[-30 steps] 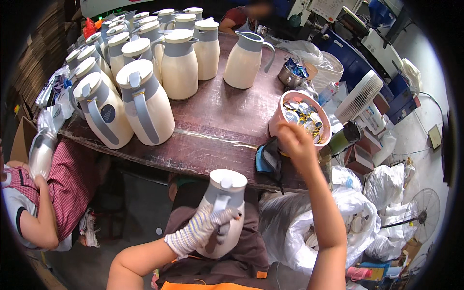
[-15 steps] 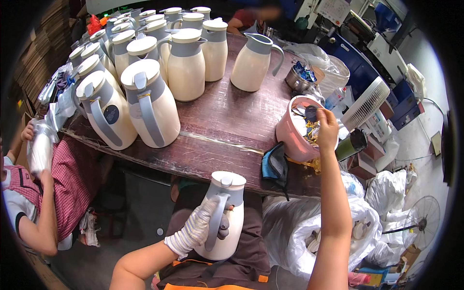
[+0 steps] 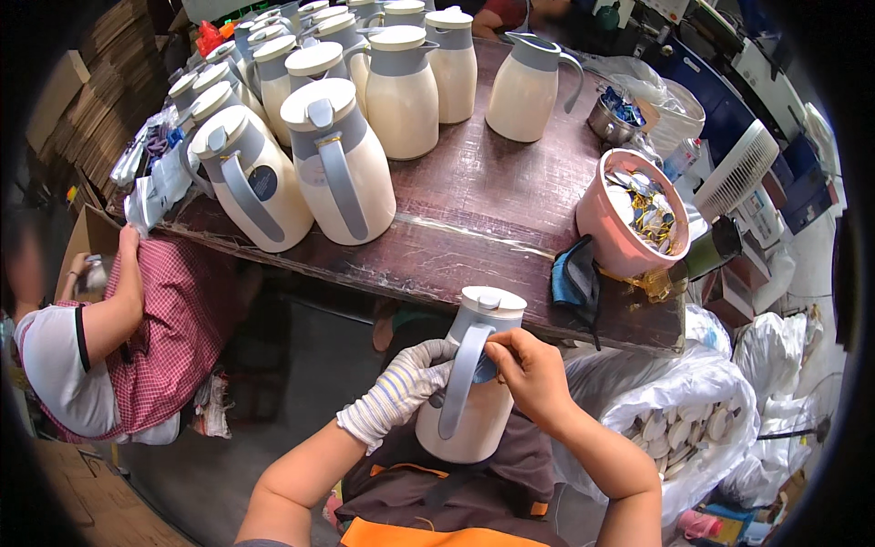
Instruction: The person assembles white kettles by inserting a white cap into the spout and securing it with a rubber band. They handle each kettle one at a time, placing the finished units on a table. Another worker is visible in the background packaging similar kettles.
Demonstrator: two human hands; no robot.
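A cream vacuum jug (image 3: 488,421) with a grey collar and white lid stands upright on my lap. My left hand (image 3: 396,392), in a striped glove, is closed around the jug's grey handle side. At the handle, my right hand (image 3: 533,369) is bare and pinches a dark round tag (image 3: 484,370), partly hidden by the fingers and handle. Whether its cord is on the handle, I cannot tell. A jug (image 3: 266,196) on the table bears a similar dark tag, and another jug (image 3: 351,182) beside it has a cord around its handle top.
A pink bucket (image 3: 615,232) of tags with golden cords stands at the table's right. Near it lie a blue-black pouch (image 3: 574,284) and a metal bowl (image 3: 603,123). A lidless jug (image 3: 521,100) stands apart. Below right, a plastic bag (image 3: 592,392) holds round white pieces. A co-worker (image 3: 82,365) sits left.
My right hand has moved from the pink bucket to the jug's handle, bringing the dark tag. The view has shifted, and the co-worker's hands have changed position.
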